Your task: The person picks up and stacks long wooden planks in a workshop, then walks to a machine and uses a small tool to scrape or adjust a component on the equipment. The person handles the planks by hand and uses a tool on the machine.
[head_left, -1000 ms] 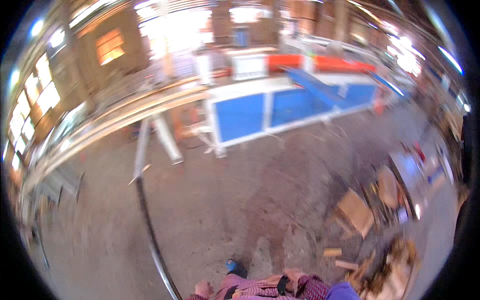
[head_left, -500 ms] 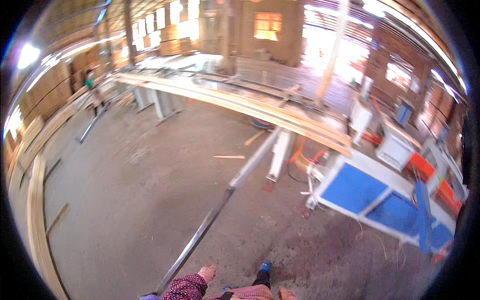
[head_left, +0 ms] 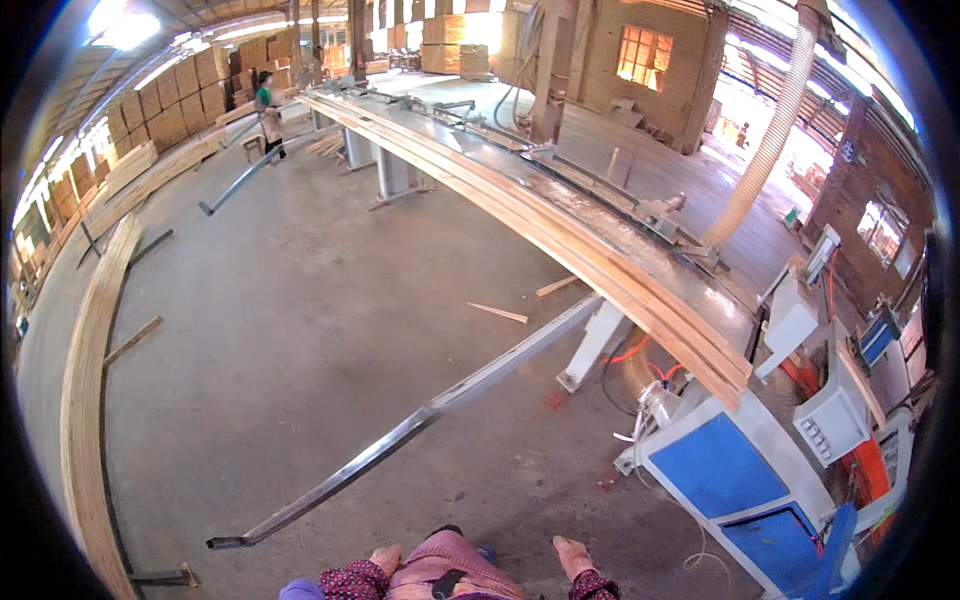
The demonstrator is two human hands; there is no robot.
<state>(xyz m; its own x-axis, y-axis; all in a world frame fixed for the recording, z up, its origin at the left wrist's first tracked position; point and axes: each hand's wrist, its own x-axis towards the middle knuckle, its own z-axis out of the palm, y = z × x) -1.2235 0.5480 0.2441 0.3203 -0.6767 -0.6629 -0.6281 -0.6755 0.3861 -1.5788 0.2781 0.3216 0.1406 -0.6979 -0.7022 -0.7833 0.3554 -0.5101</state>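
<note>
Both hands hang low by my body at the bottom edge, apart from every board and machine. My left hand (head_left: 386, 558), below a dark dotted sleeve, has loosely parted fingers and nothing visible in it. Farther right, my right hand (head_left: 573, 556) shows loose fingers, also holding nothing visible. Ahead, long pale wooden boards (head_left: 600, 260) lie side by side along a long metal machine table (head_left: 490, 165). A grey metal support bar (head_left: 430, 412) slants from under that table toward the floor in front of me; its near end lies left of my left hand.
A white machine cabinet with blue panels (head_left: 715, 460) stands at right. Stacked long boards (head_left: 90, 400) run along the left. A ribbed duct (head_left: 775, 135) rises behind the table. A person in a green top (head_left: 266, 105) stands far left. Wood offcuts (head_left: 497, 312) lie on the floor.
My view has swung left, so the table, bar and blue-panelled cabinet sit farther right. The near end of the bar now shows. My right hand has come more fully into view.
</note>
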